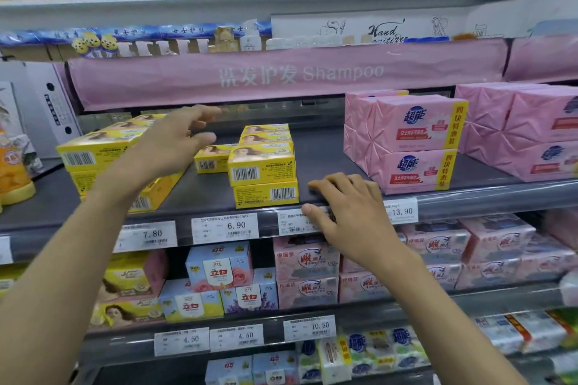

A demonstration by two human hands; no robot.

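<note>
Resting on the front edge of the shelf [325,150], my right grip [350,209] lay loose and empty, fingers on top, thumb against the price rail [184,228]. Bare shelf ran open between the yellow boxes [262,166] and the pink packs [403,147]. Farther in, my left grip [175,141] hovered spread, holding nothing, over the left yellow stack [93,153], just beside those boxes, beneath the pink banner [281,75].

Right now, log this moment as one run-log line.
left hand open, reaching over yellow soap boxes | right hand resting on shelf edge | pink soap packs untouched
</note>
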